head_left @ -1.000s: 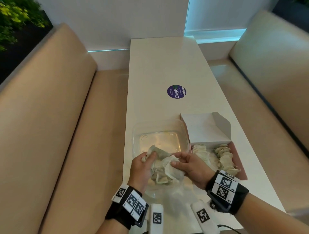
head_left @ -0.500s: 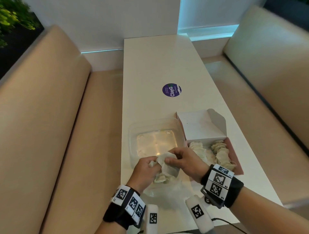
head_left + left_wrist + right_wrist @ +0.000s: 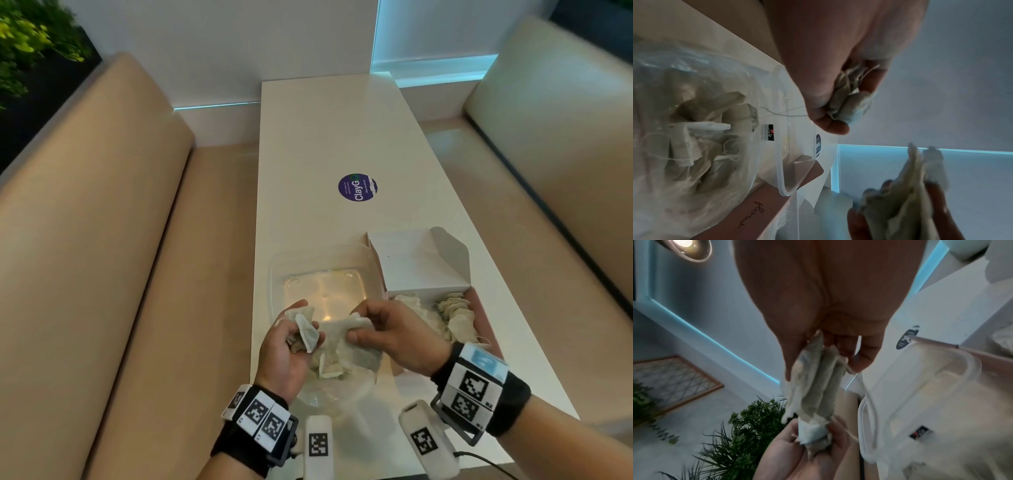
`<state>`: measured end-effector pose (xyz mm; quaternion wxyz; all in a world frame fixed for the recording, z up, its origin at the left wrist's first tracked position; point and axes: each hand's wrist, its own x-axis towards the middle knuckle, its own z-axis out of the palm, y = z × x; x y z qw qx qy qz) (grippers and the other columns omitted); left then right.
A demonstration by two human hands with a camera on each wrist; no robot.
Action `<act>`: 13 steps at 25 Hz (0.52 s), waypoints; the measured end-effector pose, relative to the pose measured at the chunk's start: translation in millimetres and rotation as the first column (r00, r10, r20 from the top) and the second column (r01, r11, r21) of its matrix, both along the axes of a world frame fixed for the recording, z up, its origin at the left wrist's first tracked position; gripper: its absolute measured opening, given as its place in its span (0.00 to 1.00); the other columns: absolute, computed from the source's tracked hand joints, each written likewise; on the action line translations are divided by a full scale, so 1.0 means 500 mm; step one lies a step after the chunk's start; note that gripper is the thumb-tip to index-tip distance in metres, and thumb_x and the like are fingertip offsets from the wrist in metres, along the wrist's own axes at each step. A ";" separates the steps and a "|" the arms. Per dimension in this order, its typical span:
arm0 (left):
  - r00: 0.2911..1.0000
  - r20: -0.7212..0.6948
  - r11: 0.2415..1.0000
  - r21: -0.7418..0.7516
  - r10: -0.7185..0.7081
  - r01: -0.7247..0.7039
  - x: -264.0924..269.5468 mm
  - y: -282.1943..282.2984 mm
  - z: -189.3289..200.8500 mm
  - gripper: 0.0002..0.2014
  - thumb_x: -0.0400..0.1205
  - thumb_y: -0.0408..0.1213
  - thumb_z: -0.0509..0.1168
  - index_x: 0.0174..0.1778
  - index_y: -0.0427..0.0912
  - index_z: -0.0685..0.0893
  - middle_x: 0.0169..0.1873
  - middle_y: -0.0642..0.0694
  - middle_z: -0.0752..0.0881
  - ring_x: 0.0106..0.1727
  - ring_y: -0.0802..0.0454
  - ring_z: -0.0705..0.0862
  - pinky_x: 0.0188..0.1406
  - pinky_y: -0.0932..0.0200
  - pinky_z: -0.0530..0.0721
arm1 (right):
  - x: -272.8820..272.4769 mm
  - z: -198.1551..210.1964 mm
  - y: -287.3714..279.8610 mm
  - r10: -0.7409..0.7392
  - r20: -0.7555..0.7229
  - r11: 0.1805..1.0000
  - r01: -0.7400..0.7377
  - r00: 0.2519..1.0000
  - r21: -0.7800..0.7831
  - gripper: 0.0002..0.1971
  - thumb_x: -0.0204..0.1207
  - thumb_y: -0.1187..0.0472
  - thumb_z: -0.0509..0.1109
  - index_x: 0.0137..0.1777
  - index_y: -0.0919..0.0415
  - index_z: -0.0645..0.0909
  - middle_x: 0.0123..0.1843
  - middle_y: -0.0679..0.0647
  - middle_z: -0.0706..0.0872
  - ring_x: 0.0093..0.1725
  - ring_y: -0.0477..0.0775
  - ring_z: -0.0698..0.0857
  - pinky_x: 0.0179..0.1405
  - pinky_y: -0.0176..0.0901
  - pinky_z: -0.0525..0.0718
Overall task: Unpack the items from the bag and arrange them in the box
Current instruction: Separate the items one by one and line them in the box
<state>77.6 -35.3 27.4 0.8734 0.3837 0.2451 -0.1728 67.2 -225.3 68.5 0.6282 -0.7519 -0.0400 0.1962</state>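
Both hands hold pale tea bags just above the clear plastic bag [image 3: 337, 387] at the table's near edge. My left hand [image 3: 306, 325], palm turned up, grips a crumpled clump of tea bags [image 3: 849, 97]. My right hand [image 3: 356, 325] pinches a flat stack of about three tea bags [image 3: 818, 386] between thumb and fingers, its end meeting the left hand's clump. More tea bags [image 3: 701, 134] lie inside the plastic bag. To the right, the pink box [image 3: 481, 318] with its white lid [image 3: 418, 260] standing open holds two rows of tea bags [image 3: 452, 315].
A clear plastic container [image 3: 322, 287] stands just beyond the hands, touching the box's left side. A round purple sticker [image 3: 357, 187] sits mid-table. Beige benches [image 3: 102, 257] flank the white table [image 3: 325, 137]. Two tagged white devices [image 3: 318, 445] lie at the near edge.
Both hands lifted slightly off the plastic bag. The single clump they shared is now split: the left hand turned palm up with its part, the right hand pinches a flat stack.
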 end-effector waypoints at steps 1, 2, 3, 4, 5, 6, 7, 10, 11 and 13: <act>0.999 0.023 0.999 0.045 -0.023 0.022 0.000 -0.005 0.001 0.13 0.82 0.27 0.55 0.56 0.39 0.82 0.40 0.38 0.81 0.39 0.48 0.82 0.32 0.58 0.86 | -0.003 -0.004 0.008 0.024 -0.022 1.000 -0.024 0.999 0.010 0.09 0.69 0.63 0.76 0.48 0.63 0.83 0.46 0.61 0.89 0.46 0.60 0.87 0.49 0.53 0.86; 0.997 0.055 0.995 0.088 -0.053 0.048 -0.001 -0.009 0.001 0.13 0.82 0.24 0.57 0.56 0.39 0.82 0.40 0.38 0.82 0.38 0.48 0.84 0.32 0.57 0.86 | -0.004 -0.013 0.017 0.034 -0.047 0.999 -0.033 0.998 0.025 0.13 0.69 0.62 0.77 0.53 0.61 0.83 0.49 0.61 0.89 0.50 0.60 0.88 0.53 0.53 0.87; 0.992 0.093 0.990 0.122 -0.085 0.073 -0.002 -0.014 0.004 0.12 0.81 0.23 0.59 0.56 0.40 0.82 0.38 0.38 0.83 0.37 0.47 0.85 0.32 0.56 0.86 | -0.005 -0.021 0.028 0.022 -0.084 0.999 -0.018 0.996 0.050 0.17 0.68 0.62 0.77 0.58 0.60 0.82 0.51 0.61 0.89 0.53 0.61 0.88 0.55 0.53 0.87; 0.986 0.125 0.984 0.154 -0.109 0.089 -0.004 -0.019 0.007 0.13 0.79 0.22 0.62 0.56 0.39 0.82 0.37 0.39 0.85 0.36 0.47 0.86 0.31 0.56 0.87 | -0.004 -0.031 0.038 -0.025 -0.129 0.997 0.034 0.991 0.067 0.21 0.68 0.63 0.77 0.61 0.61 0.81 0.52 0.62 0.89 0.53 0.61 0.88 0.56 0.54 0.87; 0.981 0.150 0.977 0.190 -0.126 0.096 -0.006 -0.023 0.008 0.14 0.77 0.20 0.64 0.56 0.39 0.81 0.36 0.41 0.85 0.35 0.48 0.87 0.30 0.56 0.87 | -0.004 -0.038 0.044 -0.084 -0.178 0.992 0.099 0.981 0.080 0.22 0.69 0.65 0.77 0.63 0.63 0.79 0.52 0.63 0.89 0.53 0.61 0.88 0.55 0.54 0.87; 0.976 0.170 0.967 0.234 -0.137 0.095 -0.007 -0.026 0.007 0.15 0.76 0.19 0.66 0.54 0.39 0.81 0.35 0.42 0.85 0.34 0.50 0.87 0.29 0.57 0.86 | -0.002 -0.045 0.048 -0.132 -0.212 0.985 0.153 0.968 0.085 0.22 0.69 0.66 0.77 0.63 0.65 0.79 0.52 0.63 0.89 0.52 0.61 0.89 0.55 0.56 0.87; 0.972 0.185 0.957 0.275 -0.143 0.088 -0.007 -0.027 0.006 0.15 0.75 0.18 0.67 0.53 0.39 0.81 0.36 0.42 0.85 0.34 0.51 0.87 0.29 0.57 0.86 | -0.001 -0.051 0.049 -0.164 -0.219 0.981 0.183 0.962 0.070 0.21 0.69 0.65 0.77 0.61 0.66 0.80 0.51 0.63 0.90 0.51 0.62 0.89 0.54 0.58 0.87; 0.971 0.200 0.950 0.306 -0.134 0.068 -0.009 -0.020 -0.002 0.13 0.73 0.21 0.70 0.50 0.38 0.83 0.38 0.39 0.85 0.36 0.48 0.87 0.31 0.56 0.86 | 0.002 -0.058 0.041 -0.175 -0.168 0.985 0.173 0.970 -0.029 0.13 0.70 0.59 0.77 0.48 0.69 0.85 0.46 0.69 0.89 0.45 0.69 0.88 0.48 0.63 0.87; 0.973 0.193 0.955 0.288 -0.125 0.066 -0.010 -0.016 -0.004 0.13 0.71 0.23 0.71 0.50 0.39 0.83 0.38 0.39 0.85 0.37 0.47 0.86 0.32 0.55 0.86 | 0.002 -0.056 0.038 -0.185 -0.172 0.983 0.180 0.967 -0.048 0.13 0.70 0.59 0.76 0.46 0.70 0.85 0.45 0.71 0.88 0.41 0.69 0.87 0.45 0.60 0.86; 0.978 0.181 0.965 0.256 -0.103 0.054 -0.010 -0.004 -0.008 0.13 0.68 0.27 0.72 0.48 0.40 0.83 0.39 0.40 0.85 0.39 0.46 0.85 0.35 0.52 0.86 | 0.003 -0.052 0.031 -0.230 -0.212 0.973 0.229 0.950 -0.030 0.11 0.73 0.62 0.74 0.46 0.73 0.84 0.41 0.70 0.88 0.36 0.61 0.86 0.37 0.51 0.85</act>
